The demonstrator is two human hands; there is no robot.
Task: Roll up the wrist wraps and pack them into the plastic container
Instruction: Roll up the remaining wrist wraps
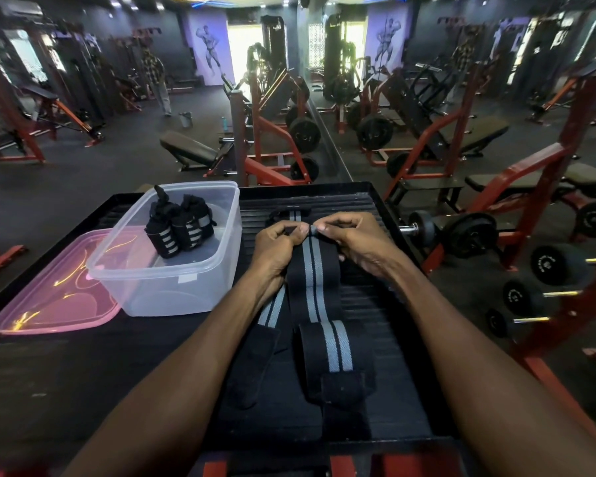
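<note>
A black wrist wrap with two grey stripes [312, 287] lies stretched out on the black ribbed surface [386, 325]. My left hand [277, 244] and my right hand [353, 241] both pinch its far end, where a small tight roll has formed. A second striped wrap [331, 352] lies unrolled nearer to me, and a third [269, 309] shows partly under my left forearm. The clear plastic container [172, 280] stands to the left with two rolled wraps [179, 225] inside.
A pink lid [52, 297] lies flat to the left of the container. The surface's edge drops off on the right beside a rack of dumbbells [544, 270]. Red gym benches and machines fill the room beyond, and a person stands far back left.
</note>
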